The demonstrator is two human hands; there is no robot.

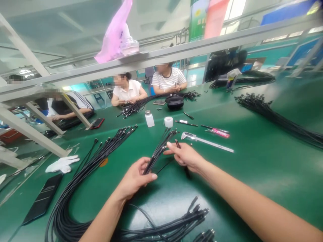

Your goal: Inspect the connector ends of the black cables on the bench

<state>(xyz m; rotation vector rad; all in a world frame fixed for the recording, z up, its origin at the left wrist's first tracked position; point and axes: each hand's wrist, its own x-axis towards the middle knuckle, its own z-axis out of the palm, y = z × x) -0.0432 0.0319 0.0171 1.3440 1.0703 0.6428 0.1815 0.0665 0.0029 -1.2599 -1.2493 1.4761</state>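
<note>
My left hand (pixel 135 176) is wrapped round a small bunch of black cables (pixel 158 151), whose metal-tipped ends point away from me. Close to those tips, my right hand (pixel 187 156) grips a slim dark pen-like tool (pixel 177 144); its exact kind is unclear. The right thumb and forefinger are at the cable ends, and I cannot tell whether they touch. A large curved bundle of black cables (pixel 63 198) lies on the left of the green table (pixel 252 188). More cable ends with connectors (pixel 199 213) rest in front of me.
Beyond my hands lie a caliper (pixel 208 142), a white tape roll (pixel 168 122), a white bottle (pixel 149 119) and a black case (pixel 174 102). At left are a phone (pixel 42 198) and a white glove (pixel 63 164). Another cable bundle (pixel 285 126) lies right. Several people sit opposite.
</note>
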